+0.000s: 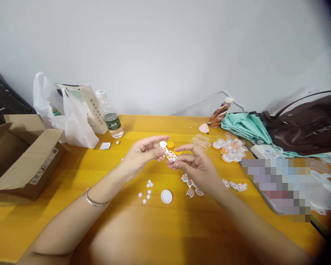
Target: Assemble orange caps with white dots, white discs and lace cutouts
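Note:
Between my two hands, above the wooden table, is a small white openwork plastic piece (171, 156) with wheel-like cutouts. My left hand (146, 151) pinches its left end between thumb and fingers. The fingertips of my right hand (194, 165) close on its right side. Just behind the piece lie a white disc (163, 144) and an orange disc (170, 144); another orange disc is partly hidden by my right fingers. Several similar openwork pieces (190, 193) lie below my right hand. Small white dots (148, 197) and a round white lid (166, 196) are nearer to me.
At left stand an open cardboard box (44, 162), a white plastic bag (78, 125) and a water bottle (113, 123). Clear round caps (233, 149), a brown bottle (220, 114), a folded teal umbrella (245, 127) and a dark bag (306, 125) occupy the right.

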A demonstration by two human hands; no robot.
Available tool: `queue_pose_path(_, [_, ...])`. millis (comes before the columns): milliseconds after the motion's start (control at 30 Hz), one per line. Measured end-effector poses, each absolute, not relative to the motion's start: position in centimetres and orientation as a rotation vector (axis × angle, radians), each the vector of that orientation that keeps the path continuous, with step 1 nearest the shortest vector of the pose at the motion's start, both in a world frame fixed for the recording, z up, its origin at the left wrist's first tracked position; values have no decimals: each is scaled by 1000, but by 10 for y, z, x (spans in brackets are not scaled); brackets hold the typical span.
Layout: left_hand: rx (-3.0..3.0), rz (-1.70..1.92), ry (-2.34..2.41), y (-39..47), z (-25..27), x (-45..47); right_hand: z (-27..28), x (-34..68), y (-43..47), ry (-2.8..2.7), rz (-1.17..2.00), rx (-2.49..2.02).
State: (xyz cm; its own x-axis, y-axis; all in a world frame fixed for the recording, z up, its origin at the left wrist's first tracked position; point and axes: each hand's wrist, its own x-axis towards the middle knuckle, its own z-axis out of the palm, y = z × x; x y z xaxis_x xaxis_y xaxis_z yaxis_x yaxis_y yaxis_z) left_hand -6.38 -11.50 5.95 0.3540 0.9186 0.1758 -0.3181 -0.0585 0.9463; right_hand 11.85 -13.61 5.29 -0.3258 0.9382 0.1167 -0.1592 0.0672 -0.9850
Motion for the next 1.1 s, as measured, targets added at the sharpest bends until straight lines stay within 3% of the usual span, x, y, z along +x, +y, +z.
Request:
queue_pose_path(667, [2040,1083,691,-120,72,-78,47,107,-146,-1181,1558,-862])
queue_pose_path(1100, [2006,897,701,-117,76,-78,47,103,-152,-1162,1545,-901])
